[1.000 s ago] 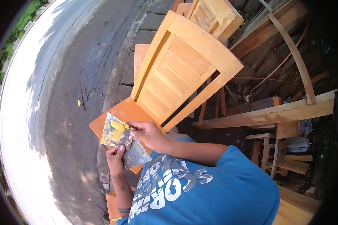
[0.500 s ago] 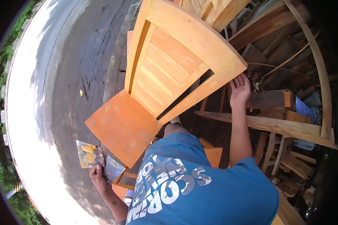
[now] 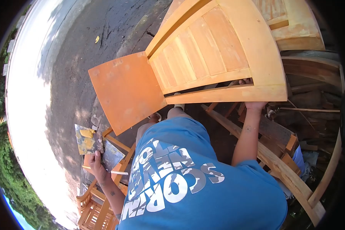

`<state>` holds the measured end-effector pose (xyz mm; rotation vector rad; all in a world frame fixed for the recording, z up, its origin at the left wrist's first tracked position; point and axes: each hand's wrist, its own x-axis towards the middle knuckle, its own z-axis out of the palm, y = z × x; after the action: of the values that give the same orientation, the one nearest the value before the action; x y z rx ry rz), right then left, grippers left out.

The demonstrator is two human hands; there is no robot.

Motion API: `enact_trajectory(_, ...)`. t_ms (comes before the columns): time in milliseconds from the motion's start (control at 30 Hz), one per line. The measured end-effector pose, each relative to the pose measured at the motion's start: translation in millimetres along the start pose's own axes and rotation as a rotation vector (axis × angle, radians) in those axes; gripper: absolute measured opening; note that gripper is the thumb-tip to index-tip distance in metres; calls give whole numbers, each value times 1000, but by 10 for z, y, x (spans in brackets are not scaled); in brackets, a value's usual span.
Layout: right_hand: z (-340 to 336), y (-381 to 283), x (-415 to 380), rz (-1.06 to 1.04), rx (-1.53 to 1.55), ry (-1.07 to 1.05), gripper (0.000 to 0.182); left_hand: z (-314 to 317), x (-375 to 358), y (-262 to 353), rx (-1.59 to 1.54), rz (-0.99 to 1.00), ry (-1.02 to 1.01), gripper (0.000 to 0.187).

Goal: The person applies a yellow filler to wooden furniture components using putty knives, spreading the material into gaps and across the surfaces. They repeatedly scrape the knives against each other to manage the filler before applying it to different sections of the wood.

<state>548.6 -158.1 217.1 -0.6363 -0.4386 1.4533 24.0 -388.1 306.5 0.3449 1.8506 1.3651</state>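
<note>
A wooden chair with a slatted backrest [image 3: 203, 46] and an orange-brown seat [image 3: 124, 92] stands tilted in front of me. My right hand [image 3: 255, 105] is wrapped around the near side rail of the backrest, close to its top corner. Its fingertips show through the slot between rail and panel. Low on the left, my left hand [image 3: 97, 165] pinches a flat putty-smeared plate [image 3: 84, 142] with a yellow lump on it. Beside that plate, a grey metal sheet [image 3: 113, 155] juts out to the right of the fingers.
Another wooden chair back [image 3: 301, 28] stands at the upper right. Lumber scraps and a long beam [image 3: 283, 168] lie along the right. Below my left arm is a slatted wooden chair [image 3: 97, 214]. Pavement [image 3: 80, 69] stretches to the left.
My right hand has gone from touching the backrest's corner with open fingers to gripping its side rail. The chair appears turned in view. My left hand still holds the putty-smeared plate.
</note>
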Motion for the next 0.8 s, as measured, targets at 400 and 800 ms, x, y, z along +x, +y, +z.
enact_trajectory(400,108,63,-72,0,-90,-31,64,-442,25,-155,-62,-16,186,21)
enact_trajectory(800,635,217,-371,216,-118,-199,49,-946,644,-226,-210,45,152,18)
